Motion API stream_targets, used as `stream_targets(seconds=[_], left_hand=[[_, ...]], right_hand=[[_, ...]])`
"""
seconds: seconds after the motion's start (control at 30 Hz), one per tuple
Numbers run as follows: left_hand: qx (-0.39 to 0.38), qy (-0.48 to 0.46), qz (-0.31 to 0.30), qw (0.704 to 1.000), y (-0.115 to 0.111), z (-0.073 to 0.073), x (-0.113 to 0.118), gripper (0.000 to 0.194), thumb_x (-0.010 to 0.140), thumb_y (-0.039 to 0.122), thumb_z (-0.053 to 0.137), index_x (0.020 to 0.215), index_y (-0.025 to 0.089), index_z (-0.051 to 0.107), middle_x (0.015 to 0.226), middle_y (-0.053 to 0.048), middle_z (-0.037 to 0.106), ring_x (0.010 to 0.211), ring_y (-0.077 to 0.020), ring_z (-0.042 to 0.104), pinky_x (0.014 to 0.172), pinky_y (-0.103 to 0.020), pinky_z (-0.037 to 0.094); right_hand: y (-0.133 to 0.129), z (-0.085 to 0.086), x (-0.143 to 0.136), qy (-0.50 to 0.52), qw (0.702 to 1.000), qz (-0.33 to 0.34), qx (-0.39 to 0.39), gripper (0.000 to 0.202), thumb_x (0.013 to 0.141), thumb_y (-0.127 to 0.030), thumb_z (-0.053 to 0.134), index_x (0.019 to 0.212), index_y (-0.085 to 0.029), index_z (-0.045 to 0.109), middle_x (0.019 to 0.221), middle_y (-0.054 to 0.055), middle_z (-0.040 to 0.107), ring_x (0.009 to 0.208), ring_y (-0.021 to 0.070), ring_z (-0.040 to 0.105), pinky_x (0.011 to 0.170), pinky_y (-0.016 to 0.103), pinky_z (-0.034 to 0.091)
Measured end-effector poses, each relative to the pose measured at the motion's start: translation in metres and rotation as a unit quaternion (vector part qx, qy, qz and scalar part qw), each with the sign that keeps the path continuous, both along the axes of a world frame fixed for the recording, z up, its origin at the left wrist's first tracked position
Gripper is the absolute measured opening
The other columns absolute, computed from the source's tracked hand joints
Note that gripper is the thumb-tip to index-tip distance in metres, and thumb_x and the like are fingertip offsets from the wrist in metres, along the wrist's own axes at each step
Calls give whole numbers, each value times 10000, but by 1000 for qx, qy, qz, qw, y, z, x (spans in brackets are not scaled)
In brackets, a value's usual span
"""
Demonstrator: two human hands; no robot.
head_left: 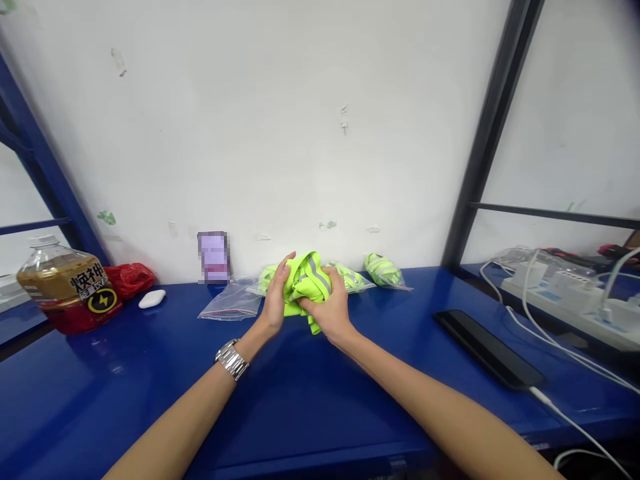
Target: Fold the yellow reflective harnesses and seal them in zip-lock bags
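My left hand and right hand: fingers holding bunched neon cloth from both sides. I'd squeeze evenly, tuck in the dangling strip.

Bag left of cloth, bottle farther left, phone right, wall behind

On the blue table, a bottle stands beside a red bag, near a white case; at right lies a black phone, cable attached.
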State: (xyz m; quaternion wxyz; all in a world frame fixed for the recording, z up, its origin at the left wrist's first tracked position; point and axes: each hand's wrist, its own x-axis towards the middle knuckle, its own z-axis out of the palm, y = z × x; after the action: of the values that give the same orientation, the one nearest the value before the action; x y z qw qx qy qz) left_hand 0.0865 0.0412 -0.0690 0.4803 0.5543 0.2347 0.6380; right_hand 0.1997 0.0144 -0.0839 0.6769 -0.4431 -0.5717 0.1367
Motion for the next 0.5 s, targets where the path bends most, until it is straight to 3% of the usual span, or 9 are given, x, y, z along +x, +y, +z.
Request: stream_targets(seconds=[0.1,0.17,0.33,0.5], left_hand=[[-12,32,49,998,4,-6,1,473,871,502,526,1241,215,593,1378,-33,531,1325,-255,417,1121,-366,290],[-52,26,61,996,0,-9,6,511,870,551,501,1245,216,589,1332,-36,574,1300,-254,451,1089,-373,342],[-260,-30,-45,964,-22,-4,22,629,845,662,424,1181,168,622,1076,-90,710,1056,-308,637,851,-423,528],[-197,-174,-107,959,-30,6,26,489,841,525,545,1150,153,619,1077,-93,706,988,-257,665,900,-363,513]], right_hand=[[3,0,9,-19,1000,-4,-6,562,481,-188,709,1016,-230,539,988,24,484,955,240,530,888,403,459],[3,-1,11,-28,1000,-5,-2,553,484,-173,688,1014,-227,541,990,25,473,957,239,527,896,401,458],[-1,-3,8,-24,1000,3,-9,541,492,-165,683,1010,-224,539,979,22,458,937,235,525,877,393,462],[-7,-3,4,-11,998,50,20,580,511,-217,730,1055,-231,529,981,26,438,953,248,498,883,403,448]])
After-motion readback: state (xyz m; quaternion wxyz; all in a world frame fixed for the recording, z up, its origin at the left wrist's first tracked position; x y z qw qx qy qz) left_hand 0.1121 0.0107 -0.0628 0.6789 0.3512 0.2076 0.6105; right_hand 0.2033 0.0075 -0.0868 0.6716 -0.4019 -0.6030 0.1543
